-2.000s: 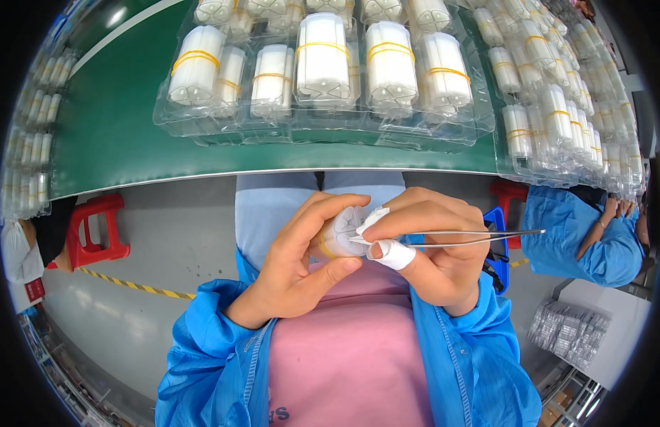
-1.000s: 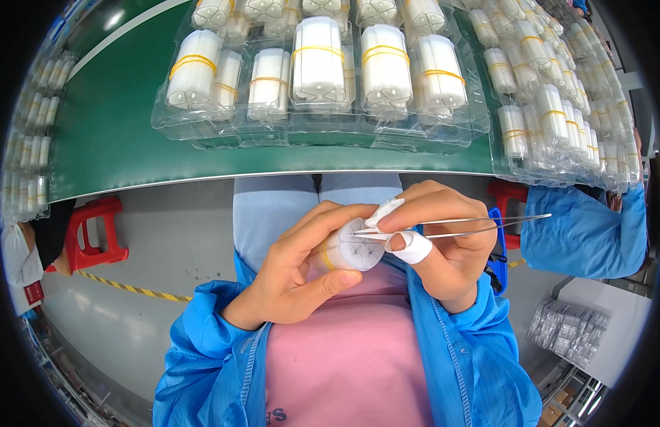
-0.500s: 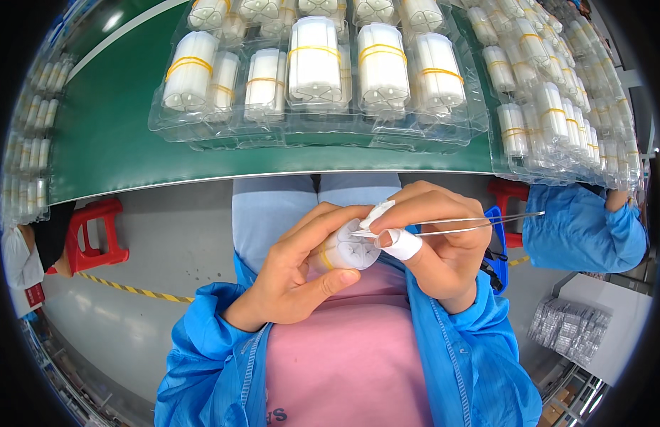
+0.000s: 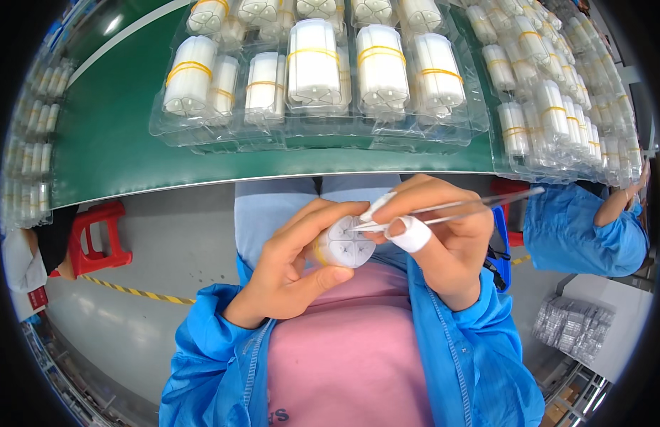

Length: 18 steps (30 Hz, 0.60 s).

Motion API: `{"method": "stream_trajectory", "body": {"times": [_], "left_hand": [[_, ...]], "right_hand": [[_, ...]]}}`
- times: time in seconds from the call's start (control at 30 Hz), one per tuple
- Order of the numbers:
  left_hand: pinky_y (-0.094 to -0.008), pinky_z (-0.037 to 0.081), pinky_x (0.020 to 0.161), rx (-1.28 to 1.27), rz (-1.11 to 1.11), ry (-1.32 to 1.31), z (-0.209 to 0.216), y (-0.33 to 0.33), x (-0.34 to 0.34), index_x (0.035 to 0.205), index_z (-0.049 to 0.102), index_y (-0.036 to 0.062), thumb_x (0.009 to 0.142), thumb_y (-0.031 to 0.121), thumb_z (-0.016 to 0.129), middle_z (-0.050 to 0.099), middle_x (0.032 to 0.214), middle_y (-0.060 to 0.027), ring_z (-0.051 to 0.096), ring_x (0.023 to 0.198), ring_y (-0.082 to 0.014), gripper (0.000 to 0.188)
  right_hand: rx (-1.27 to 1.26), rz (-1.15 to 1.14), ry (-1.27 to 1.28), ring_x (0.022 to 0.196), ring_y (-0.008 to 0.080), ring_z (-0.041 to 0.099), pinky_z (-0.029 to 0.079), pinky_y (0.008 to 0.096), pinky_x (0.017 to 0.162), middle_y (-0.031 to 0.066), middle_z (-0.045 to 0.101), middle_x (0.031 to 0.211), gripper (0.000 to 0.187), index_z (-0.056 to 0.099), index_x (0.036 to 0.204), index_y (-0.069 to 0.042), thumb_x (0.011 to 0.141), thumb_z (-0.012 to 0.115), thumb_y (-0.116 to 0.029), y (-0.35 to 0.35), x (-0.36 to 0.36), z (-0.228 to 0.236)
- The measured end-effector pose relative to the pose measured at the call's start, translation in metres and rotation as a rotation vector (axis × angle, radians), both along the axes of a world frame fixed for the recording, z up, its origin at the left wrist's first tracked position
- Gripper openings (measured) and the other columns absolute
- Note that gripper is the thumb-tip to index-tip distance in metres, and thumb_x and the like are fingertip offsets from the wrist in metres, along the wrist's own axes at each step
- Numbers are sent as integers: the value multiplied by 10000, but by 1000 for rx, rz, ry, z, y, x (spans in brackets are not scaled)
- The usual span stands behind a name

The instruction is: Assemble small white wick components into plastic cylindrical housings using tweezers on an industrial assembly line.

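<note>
In front of my chest, my left hand (image 4: 291, 267) is wrapped round a white bundle of plastic tubes (image 4: 350, 245) with a yellow rubber band. Its round end, split into several wedge-shaped segments with small dark star-like centres, faces up and to the right. My right hand (image 4: 440, 231) pinches a pair of metal tweezers (image 4: 461, 208), white wrapping on its thumb and a finger. The tips reach the upper part of the bundle's end; whether they touch it I cannot tell.
Beyond my lap, a clear plastic tray (image 4: 301, 132) of banded white bundles stands on the green table (image 4: 106, 153). More filled trays (image 4: 550, 135) are stacked at the right. Red stools (image 4: 101, 238) flank me; a co-worker's blue sleeve (image 4: 582, 228) shows at the right.
The bundle has turned so its segmented end shows more fully. My right hand has tilted the tweezers, their back end rising. The co-worker's arm at the right has shifted.
</note>
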<state>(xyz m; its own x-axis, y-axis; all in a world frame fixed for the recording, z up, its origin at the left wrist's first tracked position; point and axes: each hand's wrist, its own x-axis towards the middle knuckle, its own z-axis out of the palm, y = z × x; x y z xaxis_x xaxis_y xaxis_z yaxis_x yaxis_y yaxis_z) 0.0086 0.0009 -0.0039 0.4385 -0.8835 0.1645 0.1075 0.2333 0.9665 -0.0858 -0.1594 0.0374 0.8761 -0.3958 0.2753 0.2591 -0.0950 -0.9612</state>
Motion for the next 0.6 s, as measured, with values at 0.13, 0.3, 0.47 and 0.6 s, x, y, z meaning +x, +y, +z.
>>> {"method": "stream_trajectory", "body": {"times": [0.13, 0.3, 0.47, 0.6], "left_hand": [[-321, 386, 914, -5, -31, 69, 5, 0, -2, 1266, 473, -47, 802, 107, 662, 522, 1145, -132, 511, 1039, -219, 523], [-325, 404, 925, -36, -34, 61, 2, -1, -3, 1238, 452, -25, 779, 38, 681, 505, 1174, -143, 509, 1076, -216, 517], [-330, 423, 940, -47, 94, 11, -5, -5, -13, 1204, 404, 12, 752, -54, 678, 477, 1197, -155, 508, 1112, -228, 533], [-326, 428, 898, 1, 150, 10, 0, -5, -16, 1235, 411, 7, 773, -51, 646, 479, 1174, -155, 518, 1054, -224, 521]], "right_hand": [[-187, 34, -48, 674, 190, 636, 487, 256, 579, 138, 653, 784, 120, 670, 865, 14, 747, 675, -5, -3, -4, 6], [-309, 32, -63, 669, 205, 636, 497, 269, 594, 132, 654, 782, 140, 674, 867, 5, 730, 688, -14, -2, -4, 8], [-196, -42, -94, 684, 203, 636, 505, 286, 614, 129, 658, 790, 156, 672, 876, 13, 723, 696, -10, 1, -7, 2], [-132, -65, -43, 692, 191, 639, 504, 268, 614, 134, 657, 790, 160, 666, 892, 31, 736, 692, 3, 12, -7, 4]]}}
